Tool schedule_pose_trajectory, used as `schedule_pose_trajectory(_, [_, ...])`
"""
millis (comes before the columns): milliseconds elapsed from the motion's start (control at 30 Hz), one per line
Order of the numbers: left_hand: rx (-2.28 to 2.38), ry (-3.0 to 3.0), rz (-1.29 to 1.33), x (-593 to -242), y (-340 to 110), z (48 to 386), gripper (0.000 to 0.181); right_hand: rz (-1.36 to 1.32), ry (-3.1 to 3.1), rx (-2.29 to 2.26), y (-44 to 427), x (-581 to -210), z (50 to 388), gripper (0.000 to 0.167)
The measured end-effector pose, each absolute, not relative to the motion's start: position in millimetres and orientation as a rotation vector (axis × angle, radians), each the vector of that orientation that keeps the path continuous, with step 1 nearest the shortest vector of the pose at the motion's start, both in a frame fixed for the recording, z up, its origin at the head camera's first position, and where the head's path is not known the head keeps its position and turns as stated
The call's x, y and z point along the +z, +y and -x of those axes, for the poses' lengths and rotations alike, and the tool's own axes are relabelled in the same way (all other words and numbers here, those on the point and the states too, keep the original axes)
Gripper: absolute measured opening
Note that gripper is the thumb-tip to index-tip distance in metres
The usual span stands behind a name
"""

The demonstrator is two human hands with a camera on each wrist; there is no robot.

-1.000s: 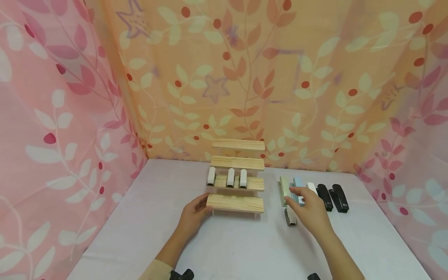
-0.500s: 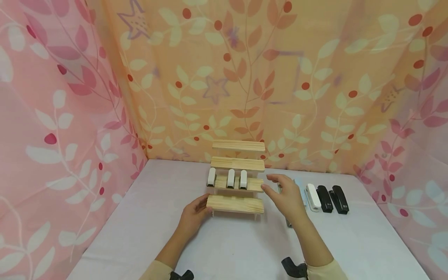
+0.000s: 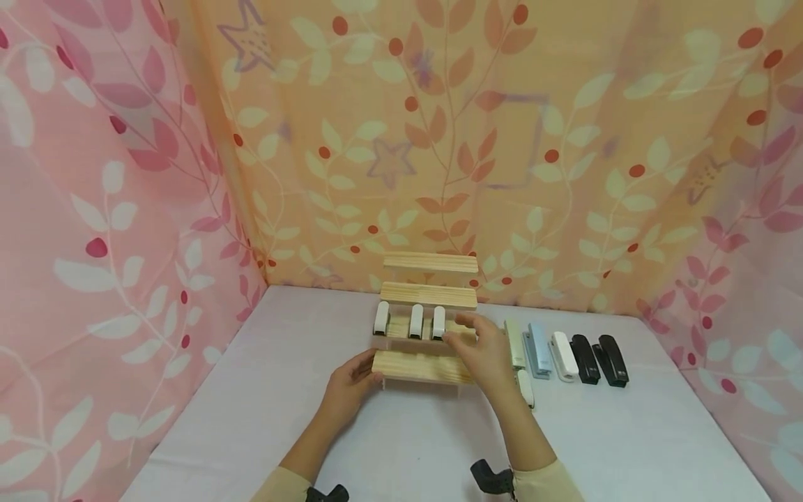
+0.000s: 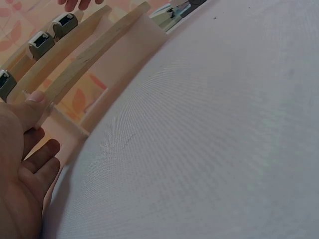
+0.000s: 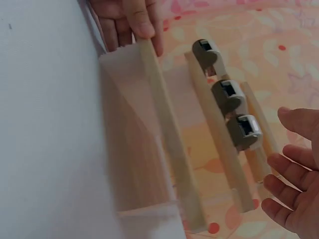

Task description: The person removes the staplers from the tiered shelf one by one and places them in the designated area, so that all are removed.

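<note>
Looks to us like the tidying-up-the-row step: our left hand (image 3: 351, 383) has thumb and fingers clamped on the end of the lowest board (image 3: 423, 367), while our right hand (image 3: 486, 355) is empty, fingers apart. Three white staplers (image 3: 416, 321) sit on the tier (image 3: 399, 326) just past those fingertips, nearest one close to the thumb, not touching as far as we can see. Next we'd probably need a gentle pinch to square it up, other staplers (image 3: 539, 351) lie right of those fingers

Both sleeves (image 3: 548, 482) are plain beige, with stubby black fittings (image 3: 492, 480) alongside.
</note>
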State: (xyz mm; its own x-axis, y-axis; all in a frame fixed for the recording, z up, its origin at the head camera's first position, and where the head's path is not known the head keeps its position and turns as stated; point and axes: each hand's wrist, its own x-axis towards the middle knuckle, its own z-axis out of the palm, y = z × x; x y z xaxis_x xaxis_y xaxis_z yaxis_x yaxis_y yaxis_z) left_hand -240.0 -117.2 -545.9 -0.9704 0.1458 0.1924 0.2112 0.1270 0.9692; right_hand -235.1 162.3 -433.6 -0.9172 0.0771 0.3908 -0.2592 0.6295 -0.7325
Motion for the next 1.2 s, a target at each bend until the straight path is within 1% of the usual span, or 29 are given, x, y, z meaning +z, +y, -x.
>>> schedule_pose_trajectory(200, [-1.972,-2.336,0.373,-545,-119,239,0.063,-0.146,-2.447,1.186,153,-445,238,0.045])
schedule_pose_trajectory(400, [-1.983,-2.329,0.369,-545,-123,238,0.063,-0.144,-2.466,1.169,145,-452,242,0.05])
schedule_pose_trajectory(767, [-1.976,-2.328,0.356,-544,-123,239,0.062,-0.192,-2.397,0.984,137,-467,247,0.056])
schedule_pose_trajectory(1200, [-1.983,-2.324,0.384,-546,-117,241,0.062,-0.117,-2.379,0.919,135,-474,250,0.057])
